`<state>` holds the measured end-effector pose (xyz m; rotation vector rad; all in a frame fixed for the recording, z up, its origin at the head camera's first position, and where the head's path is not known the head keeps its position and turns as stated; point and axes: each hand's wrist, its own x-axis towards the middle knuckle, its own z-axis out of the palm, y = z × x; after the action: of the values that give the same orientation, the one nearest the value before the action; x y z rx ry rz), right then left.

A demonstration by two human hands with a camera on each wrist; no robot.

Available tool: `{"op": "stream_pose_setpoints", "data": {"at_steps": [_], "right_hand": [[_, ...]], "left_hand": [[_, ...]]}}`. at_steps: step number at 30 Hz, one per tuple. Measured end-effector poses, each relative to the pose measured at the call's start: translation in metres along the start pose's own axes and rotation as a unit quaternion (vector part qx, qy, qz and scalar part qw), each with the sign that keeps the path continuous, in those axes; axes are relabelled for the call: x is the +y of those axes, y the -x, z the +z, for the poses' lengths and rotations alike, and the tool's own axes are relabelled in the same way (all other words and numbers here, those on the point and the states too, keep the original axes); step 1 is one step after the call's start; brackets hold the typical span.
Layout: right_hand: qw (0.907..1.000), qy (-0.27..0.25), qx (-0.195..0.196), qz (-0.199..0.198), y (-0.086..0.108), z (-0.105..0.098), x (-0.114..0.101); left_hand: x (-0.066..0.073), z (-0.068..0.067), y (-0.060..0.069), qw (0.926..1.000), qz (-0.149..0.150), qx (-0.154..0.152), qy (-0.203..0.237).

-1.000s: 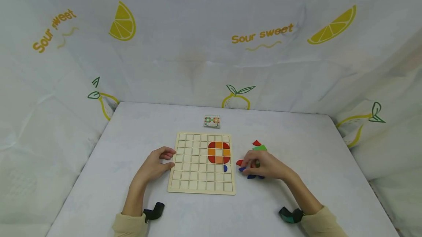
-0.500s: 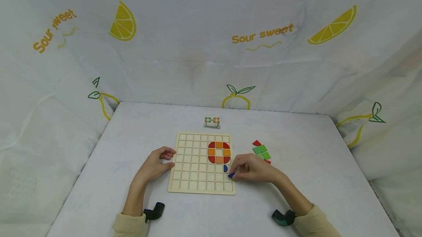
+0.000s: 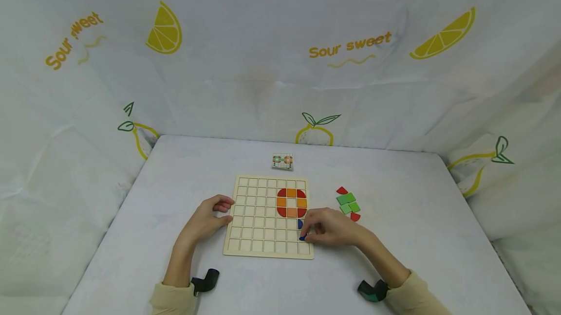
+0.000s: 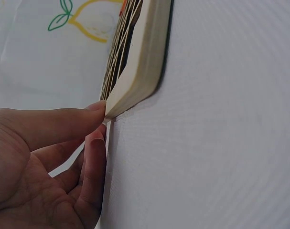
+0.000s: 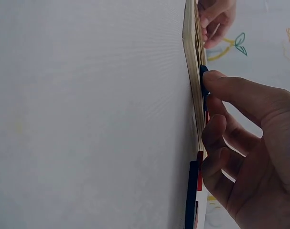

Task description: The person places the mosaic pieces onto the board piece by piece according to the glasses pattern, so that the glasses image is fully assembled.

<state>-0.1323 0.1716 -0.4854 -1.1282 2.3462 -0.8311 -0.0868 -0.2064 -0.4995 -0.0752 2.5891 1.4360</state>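
A wooden grid board point(image 3: 245, 247) lies flat on the white table. In the head view, my left hand point(image 3: 203, 221) rests at its left side, thumb and index fingertips touching the edge some way apart. Over the board's lower right squares, my right hand point(image 3: 330, 228) pinches a small blue tile point(image 3: 303, 238) between thumb and finger. That blue tile point(image 5: 204, 80) appears tilted at the board's rim in the right wrist view. A second blue tile point(image 3: 300, 224) sits in a right-column square, partly behind the fingers. Above it, red corner tiles point(image 3: 282, 212) and orange tiles point(image 3: 291, 212) form a ring.
Right of the board lie several loose green tiles point(image 3: 345, 199) with a red tile point(image 3: 342, 190) and another red tile point(image 3: 355, 217). A small pattern card point(image 3: 282, 161) stands behind the board. Another blue tile point(image 5: 190, 191) shows near the right hand.
My right hand has picked a blue tile from the loose pile and carried it left to the board's lower right squares. The left hand stays at the board's edge.
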Motion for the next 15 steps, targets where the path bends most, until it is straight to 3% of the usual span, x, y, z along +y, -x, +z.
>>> {"op": "stream_pose_setpoints", "data": {"at_steps": [15], "right_hand": [[0.9997,-0.003,0.019,0.016,-0.0011,0.0013,-0.0039]], "left_hand": [[0.0001,-0.0005,0.0012,1.0,-0.003,-0.003,0.0]]}}
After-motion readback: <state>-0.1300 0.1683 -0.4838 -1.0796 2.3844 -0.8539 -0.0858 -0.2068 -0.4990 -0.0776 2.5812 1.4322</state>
